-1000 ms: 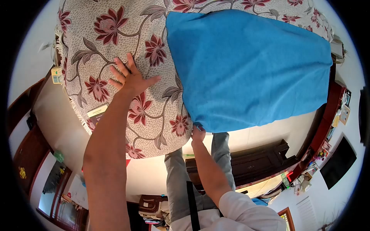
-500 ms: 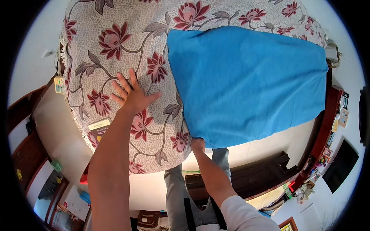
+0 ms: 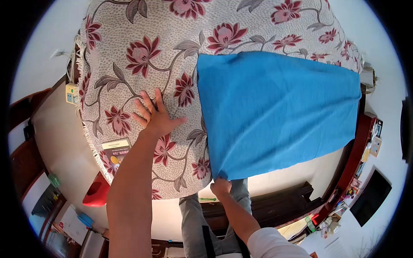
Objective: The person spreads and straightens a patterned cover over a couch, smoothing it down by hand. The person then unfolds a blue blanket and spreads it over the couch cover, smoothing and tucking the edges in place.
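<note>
A blue cloth (image 3: 279, 112) lies spread over the right part of a bed cover (image 3: 167, 64) patterned with red flowers. My left hand (image 3: 158, 121) rests on the cover, fingers spread, left of the cloth's edge and touching no part of it. At the cloth's near left corner, by the edge of the bed, my right hand (image 3: 221, 186) is closed on the blue fabric. Faint creases run from that corner up across the cloth.
A book (image 3: 116, 152) lies near the cover's fringed left edge, beside my left forearm. Below it on the floor is a red object (image 3: 96, 191). Dark wooden furniture (image 3: 275, 202) stands behind my legs. A black screen (image 3: 371, 198) is on the right wall.
The view has shifted, so the bed and cloth appear lower. My right hand has pulled the cloth's near corner tauter. My left hand stays spread on the cover.
</note>
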